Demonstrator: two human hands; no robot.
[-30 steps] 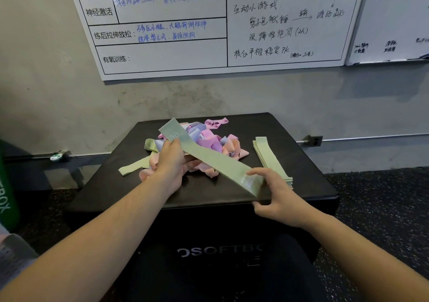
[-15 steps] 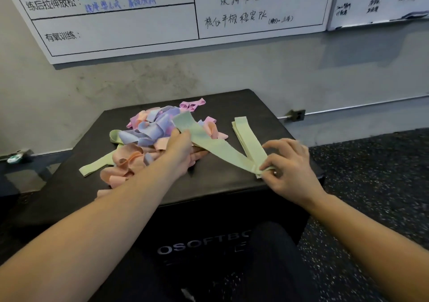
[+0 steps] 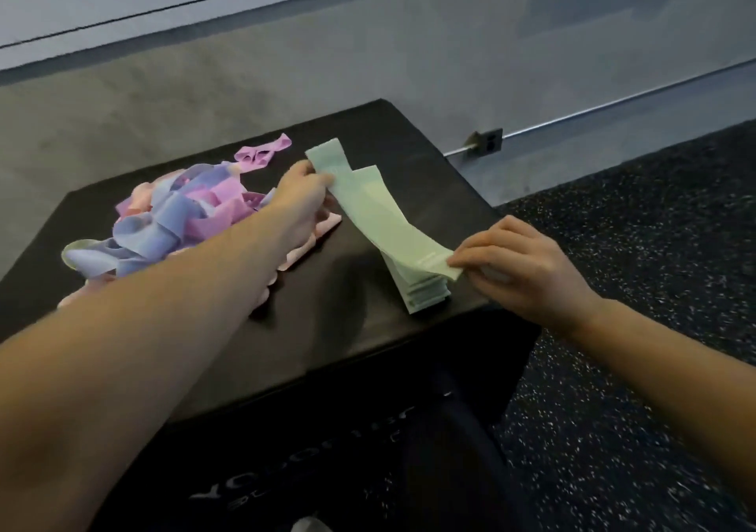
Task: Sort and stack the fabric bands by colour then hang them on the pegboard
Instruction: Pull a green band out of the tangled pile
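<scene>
Green band (image 3: 380, 221) stretches between both hands: left hand (image 3: 304, 192) pinches its far end, right hand (image 3: 507, 261) pinches its near end, over the green stack (image 3: 421, 292) on the black counter (image 3: 327, 327), beside the mixed pile (image 3: 176, 221).

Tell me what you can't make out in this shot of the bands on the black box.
Head view only:
- Green stack: band count unclear; the held green band covers its top.
- Mixed pile: near part hidden by the left hand and forearm.
- Right hand: fingertips behind the band's end.
- Pegboard: none in view.
- Box lettering: blurred, cut off at bottom.
</scene>
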